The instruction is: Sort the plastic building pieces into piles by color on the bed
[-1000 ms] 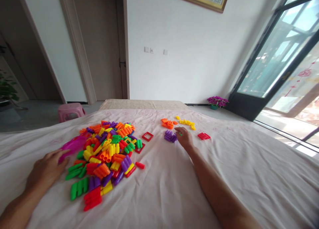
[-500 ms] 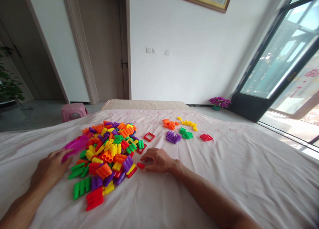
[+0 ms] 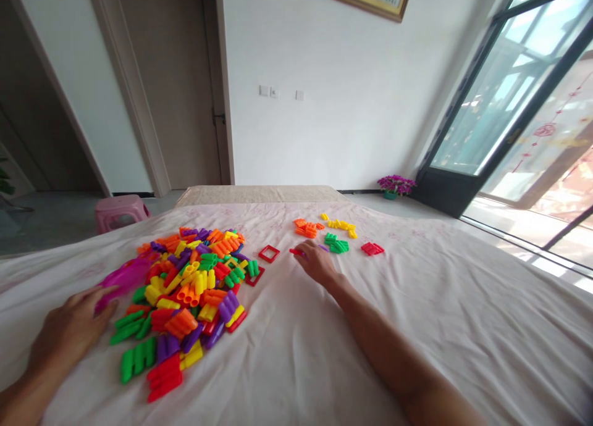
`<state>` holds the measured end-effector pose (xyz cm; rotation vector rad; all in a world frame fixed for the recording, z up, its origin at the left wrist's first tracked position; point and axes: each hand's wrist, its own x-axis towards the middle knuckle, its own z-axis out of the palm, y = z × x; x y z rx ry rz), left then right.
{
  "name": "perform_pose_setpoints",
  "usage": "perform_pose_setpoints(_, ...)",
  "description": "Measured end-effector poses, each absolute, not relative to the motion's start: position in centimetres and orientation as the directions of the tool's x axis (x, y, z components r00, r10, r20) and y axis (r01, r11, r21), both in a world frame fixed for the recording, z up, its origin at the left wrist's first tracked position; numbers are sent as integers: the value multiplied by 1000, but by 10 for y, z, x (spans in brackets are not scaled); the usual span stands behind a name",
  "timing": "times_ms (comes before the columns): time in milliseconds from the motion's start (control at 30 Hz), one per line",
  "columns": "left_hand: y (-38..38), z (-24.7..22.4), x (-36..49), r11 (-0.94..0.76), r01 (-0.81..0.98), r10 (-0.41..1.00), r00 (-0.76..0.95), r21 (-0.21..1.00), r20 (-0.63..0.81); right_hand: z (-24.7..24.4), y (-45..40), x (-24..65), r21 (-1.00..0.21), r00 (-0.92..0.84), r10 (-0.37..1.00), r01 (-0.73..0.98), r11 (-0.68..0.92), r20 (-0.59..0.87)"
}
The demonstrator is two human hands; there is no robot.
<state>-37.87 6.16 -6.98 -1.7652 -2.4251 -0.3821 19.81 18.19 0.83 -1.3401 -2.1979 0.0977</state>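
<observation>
A heap of red, orange, yellow, green and purple plastic blocks lies on the left of the cloth. Over the small purple group, mostly hiding it, is my right hand, its fingers closed on a red block. My left hand rests at the rim of a magenta basket left of the heap, its thumb and fingers round the edge. Small groups sorted by colour lie farther back: orange, yellow, green and red.
Two red square frames lie just right of the heap. A wrinkled pale cloth covers the surface. Beyond it stand a pink stool and a pot of purple flowers.
My right hand has moved away from the heap, forward and right, carrying the red block to the purple group. My left hand stays at the basket. The view has shifted slightly right.
</observation>
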Motion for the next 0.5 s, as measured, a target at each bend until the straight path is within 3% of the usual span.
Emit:
perform_pose_setpoints(133, 61, -68, -375, 290, 948, 914, -315, 133, 254, 6, 205, 249, -388, 20, 896, 905, 172, 443)
perform_pose_setpoints(267, 62, -68, -375, 304, 944, 910, -328, 128, 255, 3, 215, 291, -492, 345, 834, 865, -103, 430)
perform_pose_setpoints(500, 62, -67, -375, 303, 946, 912, -324, 120, 253, -3, 218, 343, -520, 598, 736, 759, -392, 318)
